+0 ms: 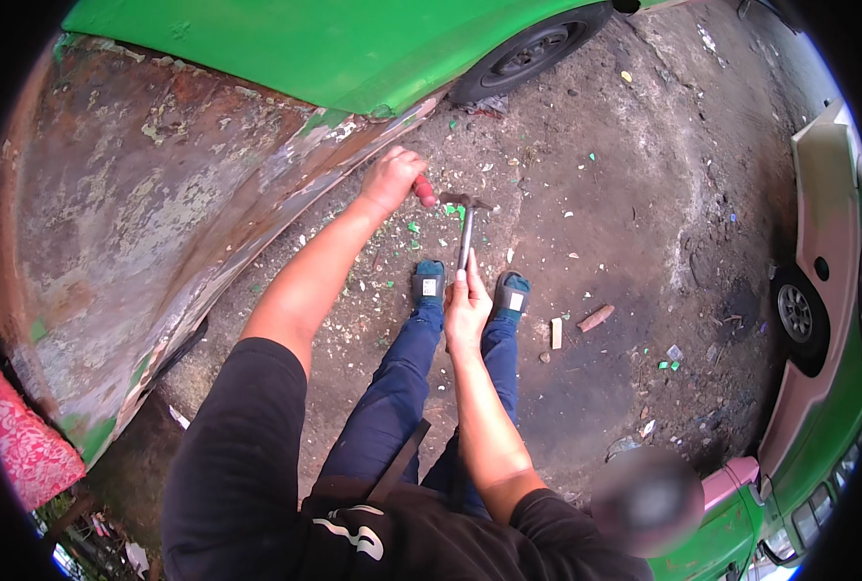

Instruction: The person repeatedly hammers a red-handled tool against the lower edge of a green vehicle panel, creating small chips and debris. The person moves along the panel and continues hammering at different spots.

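Note:
My left hand (390, 182) is closed round a tool with a red handle (424, 191), beside the lower edge of a vehicle's body panel (150, 174). The tool's far end is hidden by the hand, so its kind cannot be made out. Much of the panel's paint is stripped, leaving rusty brown and pale patches, while green paint (286, 48) covers the part above. My right hand (467, 308) grips a hammer (467, 237) by its metal shaft. The hammer's head is up, just right of the red handle's end and apart from it.
My feet in dark sandals (429, 281) stand on dirt ground scattered with paint flakes. A black wheel (532, 56) is at the top. Right of my feet lie a pale block (557, 333) and a brown piece (596, 318). Another green-and-pink vehicle (818, 382) stands at the right. Red patterned cloth (24, 426) hangs at left.

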`<state>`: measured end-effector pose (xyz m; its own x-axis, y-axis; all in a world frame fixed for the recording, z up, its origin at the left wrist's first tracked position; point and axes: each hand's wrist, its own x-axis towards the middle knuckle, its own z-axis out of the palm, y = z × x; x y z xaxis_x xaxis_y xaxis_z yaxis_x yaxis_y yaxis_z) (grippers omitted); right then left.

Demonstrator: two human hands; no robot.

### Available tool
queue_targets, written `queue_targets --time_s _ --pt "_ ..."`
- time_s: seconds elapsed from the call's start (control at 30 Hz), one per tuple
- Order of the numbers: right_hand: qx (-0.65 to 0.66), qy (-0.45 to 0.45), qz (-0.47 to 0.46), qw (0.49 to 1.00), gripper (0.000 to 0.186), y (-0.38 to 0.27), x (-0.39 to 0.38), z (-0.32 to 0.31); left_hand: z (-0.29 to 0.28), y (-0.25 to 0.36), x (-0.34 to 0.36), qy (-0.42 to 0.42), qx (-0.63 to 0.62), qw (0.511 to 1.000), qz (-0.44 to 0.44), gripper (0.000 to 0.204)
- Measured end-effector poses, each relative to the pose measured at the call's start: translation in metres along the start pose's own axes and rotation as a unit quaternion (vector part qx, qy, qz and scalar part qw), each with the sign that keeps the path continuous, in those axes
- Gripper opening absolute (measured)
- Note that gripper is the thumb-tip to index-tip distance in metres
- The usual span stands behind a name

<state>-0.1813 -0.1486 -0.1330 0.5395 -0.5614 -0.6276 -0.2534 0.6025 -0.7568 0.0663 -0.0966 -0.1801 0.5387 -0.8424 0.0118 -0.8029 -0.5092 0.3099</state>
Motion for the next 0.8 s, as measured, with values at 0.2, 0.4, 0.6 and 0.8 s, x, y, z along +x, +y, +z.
queue_targets --time_s 0.2,0.4,0.6,0.8 --pt "0.085 0.016 0.008 0.996 0.048 -0.027 -0.014 -0.034 -0.015 0.006 -0.009 -0.059 0.011 0.998 0.004 0.024" --pt "0.069 0.005 0.006 0.998 0.048 -0.026 -0.002 -0.055 -0.015 0.015 -0.006 -0.038 -0.020 0.999 -0.029 0.029" --pt "0.055 -0.004 0.011 0.998 0.047 -0.028 -0.005 -0.060 -0.015 0.002 0.007 -0.186 -0.118 0.974 -0.049 0.026" --pt "0.044 -0.028 0.042 0.998 0.047 -0.029 -0.016 -0.057 -0.013 0.007 0.016 -0.232 -0.117 0.963 -0.073 0.011"
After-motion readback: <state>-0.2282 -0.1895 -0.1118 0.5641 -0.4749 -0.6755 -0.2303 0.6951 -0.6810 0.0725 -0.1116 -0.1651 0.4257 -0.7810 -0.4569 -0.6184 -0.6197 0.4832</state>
